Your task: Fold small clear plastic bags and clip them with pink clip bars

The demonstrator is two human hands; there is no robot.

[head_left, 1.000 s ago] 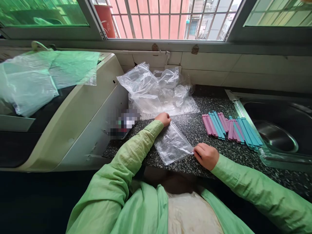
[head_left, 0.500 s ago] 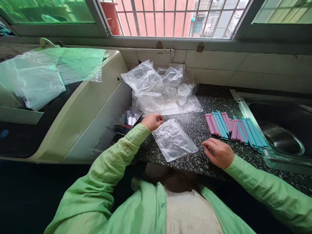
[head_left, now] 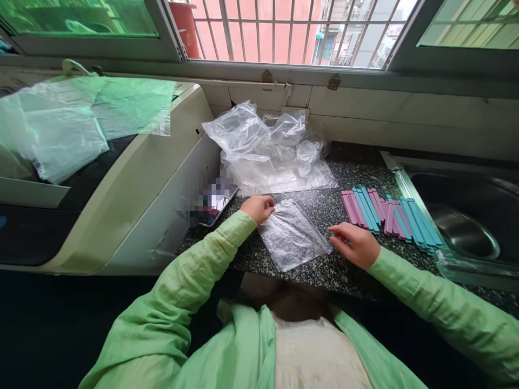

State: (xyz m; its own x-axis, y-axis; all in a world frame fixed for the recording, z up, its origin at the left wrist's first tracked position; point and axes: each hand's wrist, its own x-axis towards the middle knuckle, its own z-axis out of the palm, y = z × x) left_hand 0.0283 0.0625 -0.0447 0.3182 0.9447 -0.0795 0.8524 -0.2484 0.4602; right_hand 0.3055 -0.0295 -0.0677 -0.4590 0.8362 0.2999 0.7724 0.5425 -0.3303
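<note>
A clear flat plastic bag (head_left: 295, 240) lies at a slant on the speckled counter in front of me, wrinkled across its top. My left hand (head_left: 258, 209) is at its upper left edge, fingers curled together in a pinch on the plastic. Just off the bag's right corner is my right hand (head_left: 356, 245), thumb and fingers slightly apart with nothing visible between them. Beyond that hand lie pink and teal plastic strips (head_left: 367, 209), with more teal strips (head_left: 419, 221) beside them in loose rows.
Behind the bag sits a heap of crumpled clear bags (head_left: 267, 148) against the tiled wall. A phone (head_left: 221, 202), partly blurred, rests by a large beige machine (head_left: 162, 156) on the left. At right is a dark sink (head_left: 458, 189) with a metal rim.
My right hand has moved left, closer to the bag's corner. My left hand has shifted slightly right and down, and the bag shows new creases near it.
</note>
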